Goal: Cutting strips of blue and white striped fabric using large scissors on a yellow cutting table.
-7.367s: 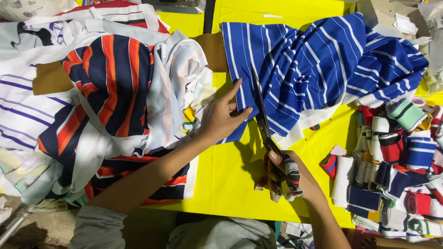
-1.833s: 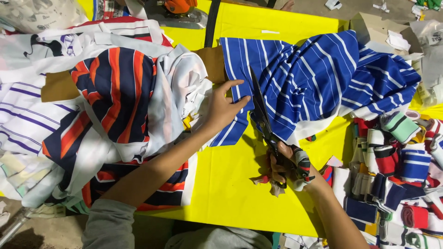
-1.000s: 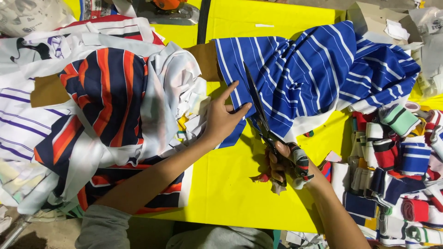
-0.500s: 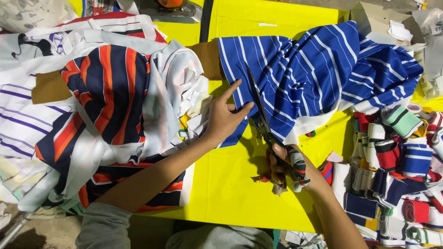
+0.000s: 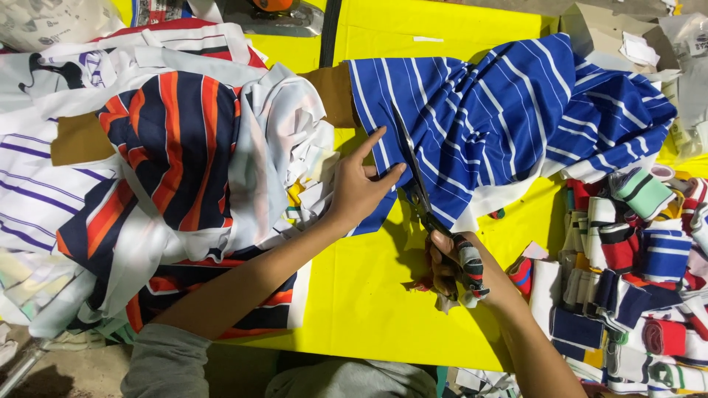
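yellow table (image 5: 369, 295) spreads under us. nearest, our right hand (image 5: 457, 265) is closed around the scissors (image 5: 417, 188), blades in the blue striped fabric (image 5: 487, 125). our left hand (image 5: 361, 188) lies flat, fingers spread, pressing that fabric's edge. beyond left, orange-navy cloth (image 5: 169, 147).

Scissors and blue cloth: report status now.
Right hand grips scissors, blades in blue striped fabric. Left hand pins fabric flat. Cut path unobstructed; garment pile lies left.
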